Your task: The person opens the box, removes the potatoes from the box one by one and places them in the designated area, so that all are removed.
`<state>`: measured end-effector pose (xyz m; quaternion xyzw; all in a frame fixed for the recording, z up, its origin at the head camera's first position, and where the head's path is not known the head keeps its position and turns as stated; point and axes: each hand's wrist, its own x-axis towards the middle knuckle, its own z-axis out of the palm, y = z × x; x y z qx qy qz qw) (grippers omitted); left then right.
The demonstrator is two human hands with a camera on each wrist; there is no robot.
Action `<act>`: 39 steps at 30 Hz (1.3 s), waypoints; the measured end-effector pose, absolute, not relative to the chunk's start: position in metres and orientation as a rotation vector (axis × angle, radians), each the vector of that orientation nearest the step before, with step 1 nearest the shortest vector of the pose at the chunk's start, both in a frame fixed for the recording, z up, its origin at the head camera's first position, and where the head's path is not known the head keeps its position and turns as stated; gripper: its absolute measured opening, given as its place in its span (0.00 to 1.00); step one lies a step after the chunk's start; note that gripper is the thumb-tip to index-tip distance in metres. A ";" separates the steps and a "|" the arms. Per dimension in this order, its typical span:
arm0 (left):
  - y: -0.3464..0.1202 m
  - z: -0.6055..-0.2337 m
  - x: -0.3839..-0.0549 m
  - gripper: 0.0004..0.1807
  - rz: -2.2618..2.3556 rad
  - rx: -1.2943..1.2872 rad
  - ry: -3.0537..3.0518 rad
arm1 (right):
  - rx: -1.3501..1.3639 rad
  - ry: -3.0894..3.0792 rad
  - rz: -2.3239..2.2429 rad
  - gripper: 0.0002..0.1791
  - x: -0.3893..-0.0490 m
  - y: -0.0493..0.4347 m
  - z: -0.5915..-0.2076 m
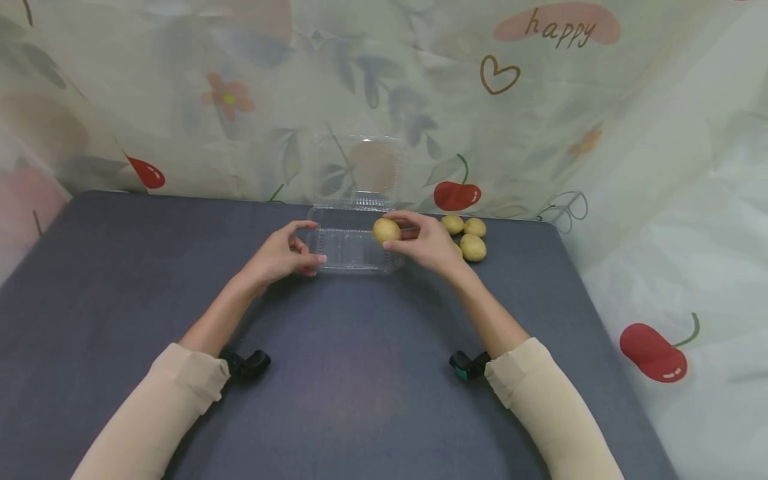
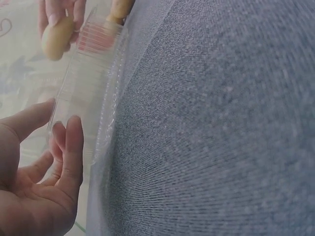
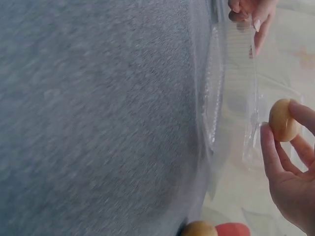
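A clear plastic clamshell container [image 1: 351,267] sits at the table's back edge, its lid [image 1: 357,167] raised against the cloth behind. My left hand [image 1: 282,253] holds the container's left end, thumb and fingers spread along its rim and wall. Over the container's right end, my right hand [image 1: 429,243] pinches a small yellow potato [image 1: 386,231] between thumb and fingertips. In the right wrist view that potato [image 3: 284,120] is raised beside the rim. Several more potatoes [image 1: 473,248] lie in a cluster right of the container, one partly hidden behind the right hand.
A dark grey cloth covers the table [image 1: 360,373]. Pale printed cloth [image 1: 384,80] with cherries and leaves hangs behind the back edge and along the right side. Black wrist devices [image 1: 249,365] sit at both cuffs.
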<state>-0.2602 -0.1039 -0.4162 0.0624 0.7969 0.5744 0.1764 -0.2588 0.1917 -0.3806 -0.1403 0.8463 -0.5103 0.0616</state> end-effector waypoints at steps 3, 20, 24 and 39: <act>-0.104 -0.417 -0.260 0.42 1.634 0.174 2.254 | -0.410 2.549 -1.555 0.28 -0.257 0.199 -0.382; -0.105 -0.420 -0.259 0.42 1.661 0.146 2.250 | -0.238 2.616 -1.573 0.29 -0.242 0.238 -0.389; -0.105 -0.420 -0.259 0.42 1.663 0.146 2.251 | -0.199 2.624 -1.560 0.29 -0.237 0.249 -0.389; -0.103 -0.417 -0.258 0.41 1.658 0.157 2.265 | -0.150 2.666 -1.521 0.30 -0.222 0.289 -0.397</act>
